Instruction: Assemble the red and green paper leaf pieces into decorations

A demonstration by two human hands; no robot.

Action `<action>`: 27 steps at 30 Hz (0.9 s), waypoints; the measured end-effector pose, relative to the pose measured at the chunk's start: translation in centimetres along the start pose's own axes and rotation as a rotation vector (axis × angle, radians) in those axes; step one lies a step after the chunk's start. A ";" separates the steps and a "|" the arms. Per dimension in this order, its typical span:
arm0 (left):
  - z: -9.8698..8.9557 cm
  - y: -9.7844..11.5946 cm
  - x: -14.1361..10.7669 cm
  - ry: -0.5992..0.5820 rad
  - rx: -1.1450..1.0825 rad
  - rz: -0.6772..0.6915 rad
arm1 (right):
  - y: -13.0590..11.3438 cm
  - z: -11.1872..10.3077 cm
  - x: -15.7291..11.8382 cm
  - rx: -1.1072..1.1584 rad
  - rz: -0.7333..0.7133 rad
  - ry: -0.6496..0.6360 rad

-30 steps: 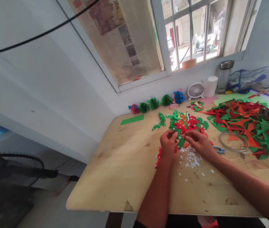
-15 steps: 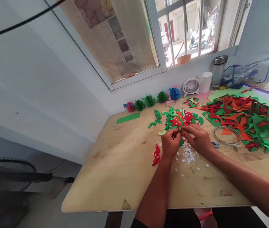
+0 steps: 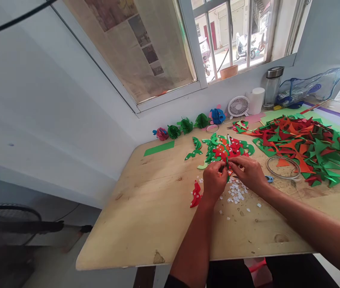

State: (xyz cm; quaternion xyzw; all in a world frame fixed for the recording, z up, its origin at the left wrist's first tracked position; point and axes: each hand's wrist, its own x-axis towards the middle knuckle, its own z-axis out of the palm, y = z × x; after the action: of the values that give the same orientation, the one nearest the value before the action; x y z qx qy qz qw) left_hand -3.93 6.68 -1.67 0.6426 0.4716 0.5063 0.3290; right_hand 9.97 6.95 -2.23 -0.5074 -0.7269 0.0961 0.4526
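Observation:
Between my two hands is a small green paper cutout (image 3: 227, 161), held just above the table. My left hand (image 3: 214, 181) pinches it from the left. The fingers of my right hand (image 3: 250, 172) are pressed together at its upper right side. Behind the hands lies a heap of red, orange and green cutouts (image 3: 235, 148) dotted with white squares. Small loose white squares (image 3: 237, 193) are scattered under and in front of my right hand. Left of my left hand rests a red wavy cutout (image 3: 195, 195). Blue-handled scissors (image 3: 269, 179) lie partly hidden beside my right wrist.
A large pile of paper scraps (image 3: 307, 144) covers the right side, with a tape roll (image 3: 283, 167) at its edge. Along the wall stand folded paper fish (image 3: 185, 125), a white fan (image 3: 238, 107) and a glass bottle (image 3: 273, 89). A green strip (image 3: 159, 148) lies at the back left.
The view has shifted slightly. Both hands stay together at the green cutout, which shows a little less below the fingers; nothing else has visibly moved.

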 end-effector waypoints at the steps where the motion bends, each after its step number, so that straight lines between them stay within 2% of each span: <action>1: 0.0 0.0 0.0 -0.007 0.016 0.009 | 0.0 0.0 0.0 -0.008 -0.003 0.001; 6: 0.0 0.2 0.0 -0.029 0.092 0.040 | 0.1 0.0 0.0 -0.020 0.002 0.005; 12: -0.2 0.2 0.0 -0.041 0.016 -0.001 | -0.3 -0.3 0.1 0.040 0.035 -0.021; 17: -0.4 -0.2 0.1 -0.105 0.055 0.023 | -0.3 -0.2 0.2 0.110 0.070 -0.032; 27: -0.5 -0.3 0.1 -0.113 0.058 0.023 | -0.1 -0.1 0.2 0.121 0.077 -0.031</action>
State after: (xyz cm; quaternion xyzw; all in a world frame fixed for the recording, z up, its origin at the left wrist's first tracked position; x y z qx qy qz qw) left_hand -4.54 6.87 -1.78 0.6849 0.4592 0.4592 0.3304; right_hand 9.98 7.01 -2.04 -0.5052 -0.7067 0.1648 0.4671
